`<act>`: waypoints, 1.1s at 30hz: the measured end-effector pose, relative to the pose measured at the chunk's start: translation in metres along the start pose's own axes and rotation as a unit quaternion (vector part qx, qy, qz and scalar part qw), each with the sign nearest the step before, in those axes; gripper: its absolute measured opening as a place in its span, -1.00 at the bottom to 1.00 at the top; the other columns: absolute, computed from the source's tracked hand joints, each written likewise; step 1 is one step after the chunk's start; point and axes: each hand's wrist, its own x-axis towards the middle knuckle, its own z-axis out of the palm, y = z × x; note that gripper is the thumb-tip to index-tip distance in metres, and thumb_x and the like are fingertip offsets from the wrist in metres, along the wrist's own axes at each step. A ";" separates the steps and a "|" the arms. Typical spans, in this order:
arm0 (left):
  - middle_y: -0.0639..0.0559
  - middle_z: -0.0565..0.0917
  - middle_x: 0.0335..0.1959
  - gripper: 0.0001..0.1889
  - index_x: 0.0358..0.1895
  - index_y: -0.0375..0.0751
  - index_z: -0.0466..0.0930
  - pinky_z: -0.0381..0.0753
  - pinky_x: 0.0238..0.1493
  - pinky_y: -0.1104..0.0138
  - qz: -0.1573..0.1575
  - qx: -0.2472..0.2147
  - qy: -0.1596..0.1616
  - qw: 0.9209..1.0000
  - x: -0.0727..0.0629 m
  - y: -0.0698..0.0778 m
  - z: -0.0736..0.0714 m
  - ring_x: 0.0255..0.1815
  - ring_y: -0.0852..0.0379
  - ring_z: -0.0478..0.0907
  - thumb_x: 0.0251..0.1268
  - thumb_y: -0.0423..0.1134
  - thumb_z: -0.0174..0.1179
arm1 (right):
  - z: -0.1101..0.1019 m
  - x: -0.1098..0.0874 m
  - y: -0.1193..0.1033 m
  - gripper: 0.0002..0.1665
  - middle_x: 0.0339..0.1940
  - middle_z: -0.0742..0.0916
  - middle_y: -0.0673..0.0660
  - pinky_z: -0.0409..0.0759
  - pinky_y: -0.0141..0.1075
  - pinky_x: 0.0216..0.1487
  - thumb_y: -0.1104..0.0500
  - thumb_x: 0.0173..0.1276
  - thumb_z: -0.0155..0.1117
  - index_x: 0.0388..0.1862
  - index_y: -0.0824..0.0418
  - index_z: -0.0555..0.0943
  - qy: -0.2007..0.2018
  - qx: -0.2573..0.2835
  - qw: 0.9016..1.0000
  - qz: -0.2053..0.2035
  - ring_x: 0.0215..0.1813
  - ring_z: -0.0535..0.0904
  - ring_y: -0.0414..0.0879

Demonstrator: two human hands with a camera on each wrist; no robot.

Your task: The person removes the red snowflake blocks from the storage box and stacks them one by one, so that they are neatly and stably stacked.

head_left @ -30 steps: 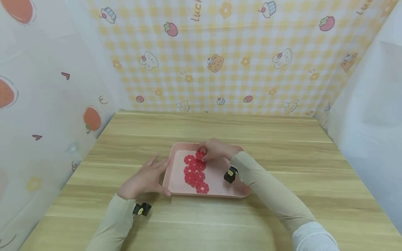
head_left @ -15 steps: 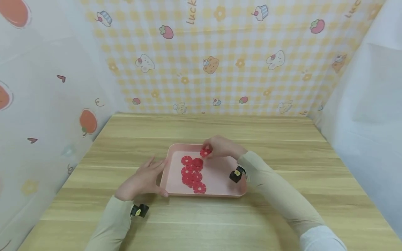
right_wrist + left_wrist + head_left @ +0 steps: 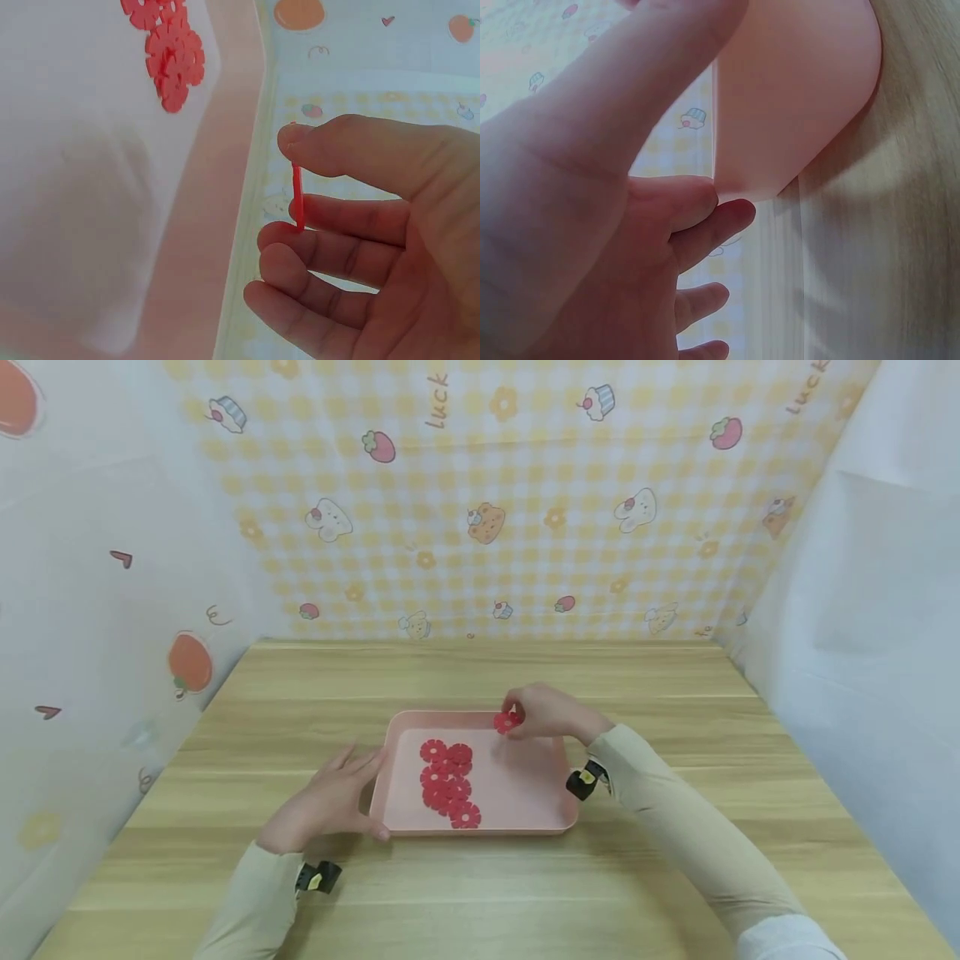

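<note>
A shallow pink tray (image 3: 525,793) stands on the table, with a cluster of red notched discs (image 3: 446,781) overlapping in its left half. My right hand (image 3: 551,712) is over the tray's far edge and pinches one red snowflake disc (image 3: 506,722) between thumb and fingers. Edge-on in the right wrist view, that disc (image 3: 298,195) spans from the thumb to the fingertips. My left hand (image 3: 330,797) lies at the tray's left side with spread fingers, thumb near the front corner. In the left wrist view, its fingertips touch the tray wall (image 3: 780,90).
The wood-grain table (image 3: 480,893) extends around the tray on all sides. A yellow checked cloth (image 3: 480,468) with cartoon prints hangs behind it, and white sheets (image 3: 847,610) border the left and right. A black camera (image 3: 581,783) sits on the right wrist.
My right hand has lifted one red disc off the cluster and carried it right along the tray's far edge. The left hand keeps its place at the tray's side. The head view has shifted slightly.
</note>
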 end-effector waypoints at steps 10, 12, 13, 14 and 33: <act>-0.29 0.29 0.41 0.27 0.45 -0.35 0.10 -0.03 0.36 -0.33 -0.005 -0.008 0.000 1.000 -0.001 -0.001 -0.001 0.44 -0.51 -0.08 -0.39 0.24 0.52 | -0.008 -0.017 0.027 -0.55 -0.32 0.68 0.06 0.58 -0.32 -0.24 0.11 0.13 0.43 -0.03 0.28 0.60 0.041 0.003 0.999 0.009 -0.32 0.53 -0.10; -0.28 0.29 0.41 0.27 0.45 -0.35 0.10 -0.02 0.35 -0.33 -0.005 -0.008 0.001 1.000 -0.001 -0.001 0.000 0.44 -0.50 -0.08 -0.39 0.24 0.52 | -0.009 -0.021 0.033 -0.55 -0.34 0.67 0.06 0.57 -0.33 -0.26 0.11 0.12 0.43 -0.04 0.27 0.60 0.048 0.005 0.999 0.009 -0.33 0.52 -0.11; -0.28 0.29 0.41 0.27 0.45 -0.34 0.10 -0.02 0.35 -0.34 -0.006 -0.009 0.002 1.000 -0.001 -0.001 0.000 0.44 -0.50 -0.08 -0.39 0.24 0.52 | -0.009 -0.023 0.035 -0.56 -0.35 0.67 0.06 0.57 -0.33 -0.27 0.11 0.12 0.43 -0.05 0.27 0.60 0.052 0.005 0.999 0.008 -0.34 0.52 -0.11; -0.28 0.30 0.41 0.27 0.45 -0.34 0.11 -0.02 0.35 -0.34 -0.007 -0.010 0.002 1.000 -0.001 -0.002 0.000 0.44 -0.50 -0.08 -0.39 0.24 0.52 | -0.010 -0.025 0.038 -0.57 -0.36 0.67 0.06 0.56 -0.32 -0.27 0.11 0.12 0.43 -0.05 0.28 0.60 0.055 0.005 0.998 0.007 -0.34 0.51 -0.11; -0.28 0.31 0.40 0.26 0.45 -0.34 0.12 -0.03 0.33 -0.36 0.001 -0.028 0.008 1.000 -0.001 0.001 -0.001 0.44 -0.50 -0.09 -0.41 0.21 0.54 | -0.011 -0.063 0.086 -0.61 -0.25 0.66 0.20 0.57 -0.15 -0.14 0.20 0.06 0.46 -0.16 0.39 0.64 0.100 0.006 0.994 0.032 -0.16 0.58 0.11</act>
